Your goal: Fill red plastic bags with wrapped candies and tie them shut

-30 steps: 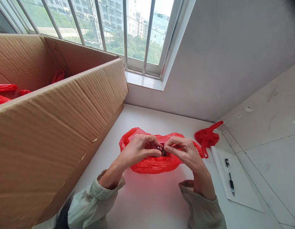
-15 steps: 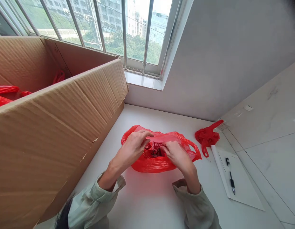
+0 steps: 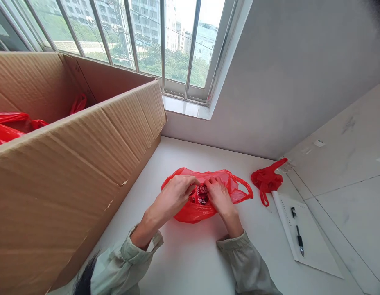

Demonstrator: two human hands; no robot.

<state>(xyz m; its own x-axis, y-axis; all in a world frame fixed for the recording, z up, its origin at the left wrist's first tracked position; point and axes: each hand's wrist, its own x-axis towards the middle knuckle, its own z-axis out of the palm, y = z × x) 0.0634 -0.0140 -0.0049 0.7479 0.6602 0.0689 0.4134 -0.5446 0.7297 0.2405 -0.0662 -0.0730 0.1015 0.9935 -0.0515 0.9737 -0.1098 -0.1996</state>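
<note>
A red plastic bag (image 3: 194, 215) lies open on the white table, its mouth facing up and one loop handle stretched to the right. Inside it are small red packets (image 3: 202, 189) with white print and dark patches. My left hand (image 3: 176, 192) reaches into the bag's mouth from the left, fingers bent and thumb curled beneath them; what lies between them is hidden. My right hand (image 3: 220, 196) comes in from the right, its bent fingers closed at the edge of a printed red packet. Both sets of fingertips are close together over the packets.
A large cardboard box (image 3: 85, 164) stands at left with red plastic bags (image 3: 12, 125) inside. At right lie a crumpled red bag (image 3: 268, 178), a white notebook (image 3: 313, 246), a black pen (image 3: 299, 241) and its cap (image 3: 293, 212). A barred window and wall are behind.
My right hand has moved left, closer to my left hand, with its fingers over the packets. The bag's right side and handle have drawn inward to the left.
</note>
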